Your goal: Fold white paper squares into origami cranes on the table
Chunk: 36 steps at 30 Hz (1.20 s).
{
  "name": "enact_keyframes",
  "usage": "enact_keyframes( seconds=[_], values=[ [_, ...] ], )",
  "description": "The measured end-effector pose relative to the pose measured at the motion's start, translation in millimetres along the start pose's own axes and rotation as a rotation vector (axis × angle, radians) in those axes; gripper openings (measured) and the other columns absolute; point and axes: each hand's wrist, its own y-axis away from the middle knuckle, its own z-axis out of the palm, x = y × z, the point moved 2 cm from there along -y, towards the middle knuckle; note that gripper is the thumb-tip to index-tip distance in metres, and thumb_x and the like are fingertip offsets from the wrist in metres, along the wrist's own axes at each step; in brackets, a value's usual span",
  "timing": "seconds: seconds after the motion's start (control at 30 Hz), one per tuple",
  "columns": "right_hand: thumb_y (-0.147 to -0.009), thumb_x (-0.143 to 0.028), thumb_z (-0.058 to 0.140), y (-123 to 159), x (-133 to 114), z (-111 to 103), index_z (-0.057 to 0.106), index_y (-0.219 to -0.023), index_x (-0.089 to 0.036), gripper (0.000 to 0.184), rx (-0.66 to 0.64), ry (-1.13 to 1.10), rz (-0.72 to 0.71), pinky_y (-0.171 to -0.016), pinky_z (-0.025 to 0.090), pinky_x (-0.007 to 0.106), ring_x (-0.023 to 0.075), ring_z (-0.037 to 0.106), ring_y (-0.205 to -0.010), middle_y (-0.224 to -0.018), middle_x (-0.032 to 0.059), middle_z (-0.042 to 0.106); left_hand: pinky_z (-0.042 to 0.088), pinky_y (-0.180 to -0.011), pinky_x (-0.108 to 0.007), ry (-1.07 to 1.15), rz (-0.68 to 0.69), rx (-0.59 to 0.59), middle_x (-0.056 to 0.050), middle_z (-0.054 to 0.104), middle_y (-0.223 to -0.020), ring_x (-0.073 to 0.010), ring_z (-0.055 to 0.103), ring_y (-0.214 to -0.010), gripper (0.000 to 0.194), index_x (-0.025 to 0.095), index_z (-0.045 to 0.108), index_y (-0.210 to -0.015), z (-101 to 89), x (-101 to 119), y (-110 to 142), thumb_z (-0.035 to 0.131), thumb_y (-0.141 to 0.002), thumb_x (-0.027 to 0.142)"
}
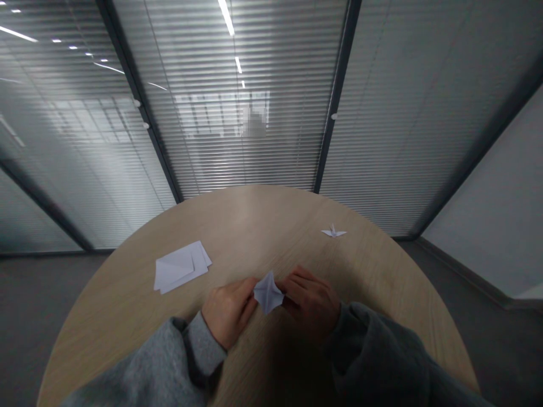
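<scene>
Over the near middle of the round wooden desk (pixel 250 226), your left grip (pixel 229 312) and right grip (pixel 309 302) pinch a folded white paper diamond (pixel 268 292) from either side. It looks light, thin and easily creased, so hold it gently along its folded edges. Farther right sits a paper crane (pixel 334 231); a loose paper stack (pixel 181 267) lies left.

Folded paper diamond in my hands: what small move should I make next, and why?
Probably lay the folded paper diamond on the wooden table and sharpen its creases. Your left hand and right hand are pinching it in the air, with nothing firm behind it. The paper crane ahead could serve as a comparison.
</scene>
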Motion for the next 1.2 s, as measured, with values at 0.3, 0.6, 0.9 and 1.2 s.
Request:
enact_keyframes(
  seconds=[0.3, 0.6, 0.9, 1.2],
  values=[
    [-0.083, -0.014, 0.054, 1.0, 1.4, 3.9, 0.061, -0.082, -0.018, 0.009, -0.064, 0.009, 0.044, -0.059, 0.04, 0.027, 0.0176, 0.051, -0.065, -0.065, 0.003, 0.063, 0.044, -0.055, -0.026, -0.044, -0.024, -0.079, -0.005, 0.069, -0.071, -0.019, 0.064, -0.061, 0.019, 0.018, 0.061, -0.086, 1.4, 0.8, -1.6, 0.043, -0.082, 0.015],
    [-0.079, -0.014, 0.059, 0.2, 0.1, 3.2, 0.061, -0.081, -0.018, 0.005, -0.079, 0.007, 0.101, -0.06, 0.04, 0.028, 0.0187, 0.054, -0.068, -0.068, 0.0034, 0.064, 0.044, -0.054, -0.028, -0.042, -0.042, -0.076, -0.006, 0.068, -0.072, -0.0199, 0.063, -0.06, 0.025, 0.017, 0.06, -0.089, 1.6, 3.6, -1.8, 0.038, -0.078, 0.014],
    [-0.089, -0.021, 0.052, 1.0, 2.4, 4.6, 0.061, -0.08, -0.019, 0.012, -0.021, -0.069, 0.129, -0.061, 0.042, 0.028, 0.0178, 0.056, -0.068, -0.07, 0.0037, 0.066, 0.041, -0.053, -0.028, 0.046, -0.061, -0.05, -0.002, 0.061, -0.064, -0.0188, 0.058, -0.057, 0.014, 0.019, 0.054, -0.079, 0.1, 9.4, 0.2, 0.049, -0.065, 0.016],
    [-0.084, -0.015, 0.058, 1.6, 3.8, 4.5, 0.06, -0.079, -0.018, 0.006, -0.033, -0.068, 0.163, -0.062, 0.044, 0.029, 0.0189, 0.057, -0.069, -0.071, 0.0039, 0.065, 0.047, -0.06, -0.033, 0.075, -0.071, -0.038, -0.006, 0.066, -0.077, -0.0231, 0.062, -0.069, 0.028, 0.017, 0.058, -0.094, 2.4, 7.1, -1.5, 0.061, -0.073, 0.036]
  ],
)
